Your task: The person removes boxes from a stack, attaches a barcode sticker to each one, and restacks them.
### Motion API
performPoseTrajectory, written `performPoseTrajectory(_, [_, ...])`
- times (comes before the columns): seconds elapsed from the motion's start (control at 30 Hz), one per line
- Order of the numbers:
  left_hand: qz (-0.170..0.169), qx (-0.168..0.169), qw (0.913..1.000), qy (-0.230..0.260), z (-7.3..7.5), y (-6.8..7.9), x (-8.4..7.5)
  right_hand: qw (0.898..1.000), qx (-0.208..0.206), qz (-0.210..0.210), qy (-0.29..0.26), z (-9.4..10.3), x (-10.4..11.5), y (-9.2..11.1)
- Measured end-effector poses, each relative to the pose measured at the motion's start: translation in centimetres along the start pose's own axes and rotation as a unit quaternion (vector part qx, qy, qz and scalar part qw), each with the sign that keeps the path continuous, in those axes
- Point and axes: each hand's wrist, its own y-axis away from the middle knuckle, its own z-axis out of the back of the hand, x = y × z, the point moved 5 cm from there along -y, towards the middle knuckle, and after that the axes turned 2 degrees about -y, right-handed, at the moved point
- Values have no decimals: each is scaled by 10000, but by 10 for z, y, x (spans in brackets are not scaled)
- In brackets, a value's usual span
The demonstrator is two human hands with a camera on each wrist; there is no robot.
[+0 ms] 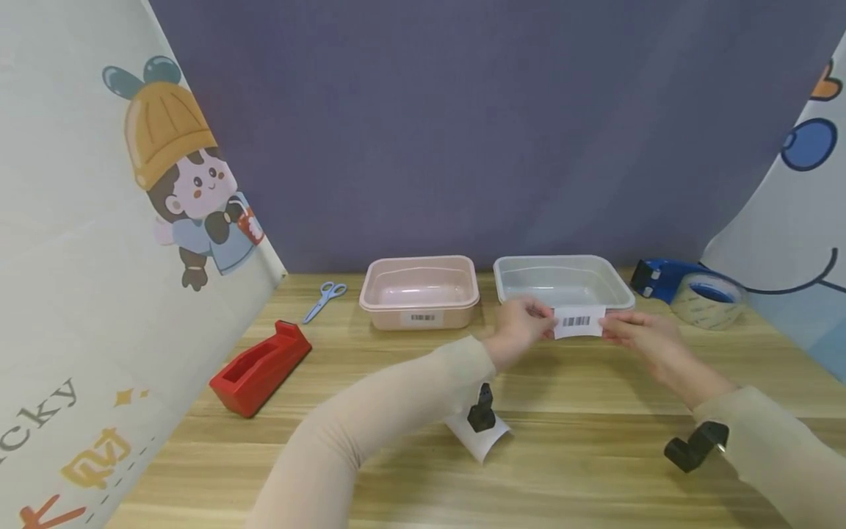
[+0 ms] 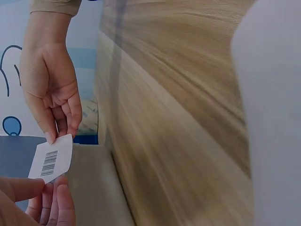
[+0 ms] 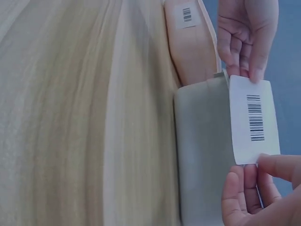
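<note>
A white barcode label [image 1: 579, 322] is stretched between both hands in front of the grey-white plastic container [image 1: 562, 283]. My left hand [image 1: 521, 323] pinches its left end, and my right hand [image 1: 641, 336] pinches the right end between thumb and fingers. In the right wrist view the label [image 3: 254, 120] overlaps the container's rim, its printed side facing outward. To the left, a pink plastic container [image 1: 420, 294] carries a similar barcode label [image 1: 422, 318] on its front wall.
Blue scissors [image 1: 324, 301] and a red tape dispenser [image 1: 261, 369] lie at the left. A blue tape dispenser with a clear tape roll [image 1: 709, 300] stands at the right. A curled white paper piece [image 1: 481, 439] lies on the wooden table [image 1: 423, 477] under my left forearm.
</note>
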Motion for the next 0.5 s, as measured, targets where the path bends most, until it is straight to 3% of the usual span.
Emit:
performPoseTrajectory(0.2, [121,-36,9999,-103,-6,-1,18,9968,98,-242,756,1,-14,-6])
performPoseTrajectory(0.3, [217,-76,9996,-133,-8,-3,27,9971,138,-336,666,0,-21,-10])
performPoseTrajectory(0.5, [519,-300,9975,379,-15,-13,41,9977,22,-544,405,-2,-26,-16])
